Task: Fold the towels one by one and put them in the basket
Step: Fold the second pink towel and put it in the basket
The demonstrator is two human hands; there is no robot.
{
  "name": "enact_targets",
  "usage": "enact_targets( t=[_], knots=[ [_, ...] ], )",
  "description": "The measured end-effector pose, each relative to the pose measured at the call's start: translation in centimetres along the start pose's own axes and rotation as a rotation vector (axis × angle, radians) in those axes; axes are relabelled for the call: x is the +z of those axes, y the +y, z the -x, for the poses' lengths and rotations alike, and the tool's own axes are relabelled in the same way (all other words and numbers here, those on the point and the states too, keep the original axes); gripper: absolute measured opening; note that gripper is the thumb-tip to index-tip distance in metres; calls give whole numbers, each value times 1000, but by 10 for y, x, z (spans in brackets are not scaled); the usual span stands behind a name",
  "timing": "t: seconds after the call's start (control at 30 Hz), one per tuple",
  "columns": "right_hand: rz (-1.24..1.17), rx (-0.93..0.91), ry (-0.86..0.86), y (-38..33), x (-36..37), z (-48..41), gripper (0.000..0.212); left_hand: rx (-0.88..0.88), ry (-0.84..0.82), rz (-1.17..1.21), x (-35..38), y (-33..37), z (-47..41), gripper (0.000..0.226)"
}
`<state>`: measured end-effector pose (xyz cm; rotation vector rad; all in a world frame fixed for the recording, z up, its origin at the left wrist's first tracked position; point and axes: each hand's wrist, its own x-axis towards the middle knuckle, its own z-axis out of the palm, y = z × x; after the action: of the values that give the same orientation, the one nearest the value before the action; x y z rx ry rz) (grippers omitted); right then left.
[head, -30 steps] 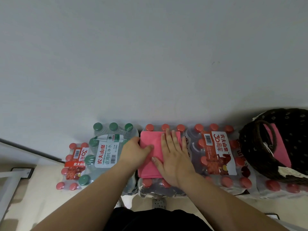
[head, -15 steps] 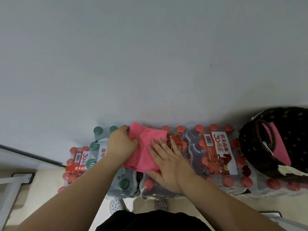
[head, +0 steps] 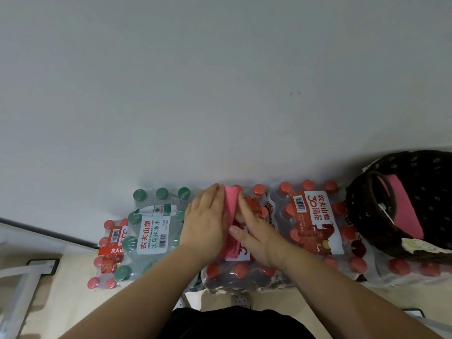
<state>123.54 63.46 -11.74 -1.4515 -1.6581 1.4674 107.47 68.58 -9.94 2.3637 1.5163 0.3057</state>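
A pink towel (head: 231, 204) lies on shrink-wrapped packs of water bottles (head: 315, 216) and shows only as a narrow strip between my two hands. My left hand (head: 205, 221) holds its left flap, folded over to the right, with fingers laid along the cloth and the thumb hidden. From the right, my right hand (head: 256, 237) presses on the towel with straight fingers, its thumb resting on the cloth. A dark wicker basket (head: 362, 216) stands at the far right on the bottle packs and contains another folded pink towel (head: 403, 206).
A green-capped bottle pack (head: 151, 231) sits left of my hands, with a smaller red-capped pack (head: 110, 250) beyond it. A plain grey wall rises right behind the packs. A white frame (head: 22, 289) stands on the floor at lower left.
The towel lay flat under both hands. My left hand lifted its left edge and swung it over to the right, closing the fold against my right hand.
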Motion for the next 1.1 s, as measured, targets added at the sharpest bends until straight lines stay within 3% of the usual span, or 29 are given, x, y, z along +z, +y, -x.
enact_targets(
  t=[0.17,0.3,0.47,0.53,0.67,0.73,0.83,1.0,1.1],
  knots=[
    [189,-2,26,-9,-6,2,86,-81,-183,-64,17,8,0,88],
    [611,-98,54,-12,-6,-1,81,-111,-246,-212,30,17,-2,101],
    [757,-12,-8,5,-8,-8,85,-94,-263,-265,36,16,-3,95],
    [754,3,-14,9,-9,-9,88,-68,-260,-173,36,13,-3,82],
    [750,5,-21,13,-9,-9,87,-15,-149,420,30,-10,0,66],
    [779,25,-20,14,-6,-10,80,-71,-109,578,26,-23,5,64],
    [852,85,-12,10,-2,-13,75,-128,-117,507,23,-34,8,66],
    [937,161,-8,0,3,-13,76,21,-161,228,15,-34,-3,74],
    [939,222,0,-9,6,-11,76,52,-150,210,16,-31,-7,76]
  ],
)
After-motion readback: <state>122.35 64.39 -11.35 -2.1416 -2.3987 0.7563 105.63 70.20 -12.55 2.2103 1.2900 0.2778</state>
